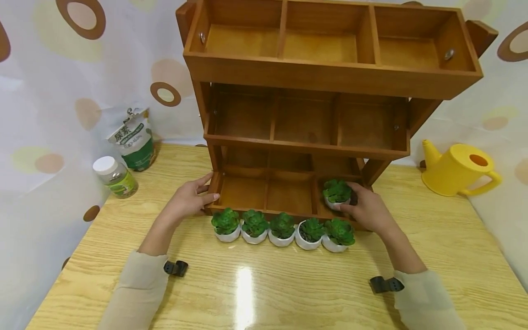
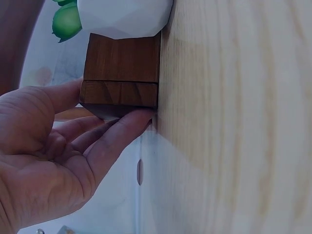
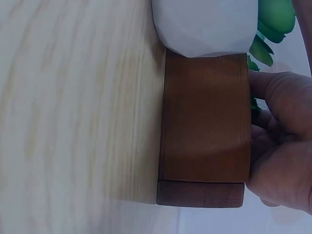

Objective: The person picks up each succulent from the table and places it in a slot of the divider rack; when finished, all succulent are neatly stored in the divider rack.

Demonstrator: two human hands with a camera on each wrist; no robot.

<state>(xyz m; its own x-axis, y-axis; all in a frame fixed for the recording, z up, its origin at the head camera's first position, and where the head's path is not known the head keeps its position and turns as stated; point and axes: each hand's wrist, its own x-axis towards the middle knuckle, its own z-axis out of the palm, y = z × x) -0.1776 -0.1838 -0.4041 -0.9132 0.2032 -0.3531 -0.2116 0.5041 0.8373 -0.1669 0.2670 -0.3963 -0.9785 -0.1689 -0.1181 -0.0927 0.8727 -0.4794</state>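
In the head view, a brown wooden tiered shelf (image 1: 288, 213) stands on the table. My left hand (image 1: 190, 197) holds the left end of its lowest tier; in the left wrist view the thumb is at the top edge and the fingers lie along the side. My right hand (image 1: 367, 207) grips a small potted succulent (image 1: 337, 191) in the lowest tier's right compartment. Its white pot is partly hidden by the thumb. Along the shelf's front stands a row of several matching potted succulents (image 1: 282, 229). The right wrist view shows the right fingers (image 3: 280, 90) behind the front board.
The shelf's middle tier (image 1: 307, 121) and top tier (image 1: 321, 41) are divided into compartments. At the left are a white-lidded jar (image 1: 119, 181) and a clipped green-and-white bag (image 1: 136, 144). A yellow watering can (image 1: 453, 169) stands at the right, near the patterned wall covering.
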